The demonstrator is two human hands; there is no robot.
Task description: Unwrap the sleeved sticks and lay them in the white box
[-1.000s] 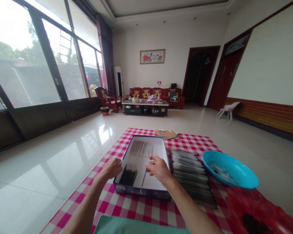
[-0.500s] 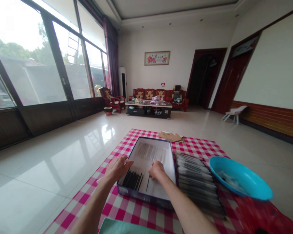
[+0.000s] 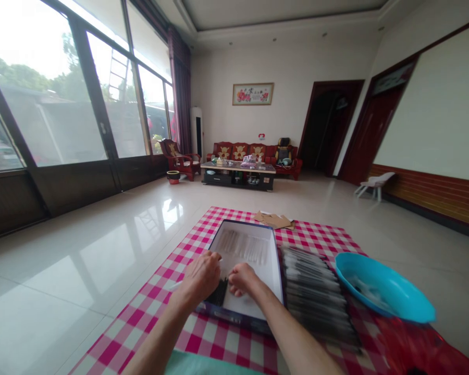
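Note:
Over the left side of a shallow box (image 3: 271, 281), my left hand (image 3: 203, 273) is closed on a clear tube (image 3: 174, 286). One pale end juts out left of the wrist, and a whitish tip shows by the fingers. Close to its right, my right hand (image 3: 242, 278) is curled with fingers pinched; what they hold is hidden. Beneath the hands, thin black sticks (image 3: 219, 294) lie bunched in the near left part of the box, partly covered. Toward the far end of the box lies a row of clear tubes (image 3: 244, 246).
Right of the box is a blurred pile of dark and clear stick-like pieces (image 3: 316, 291). Beyond it stand a blue basin (image 3: 406, 291) and a red plastic bag (image 3: 422, 344). Cardboard (image 3: 273, 220) lies behind the box on a checked tablecloth (image 3: 203, 336).
My left hand has moved right with the tube and its fingers have closed in. My right hand has shifted slightly left and nearer; the black stick under it no longer shows.

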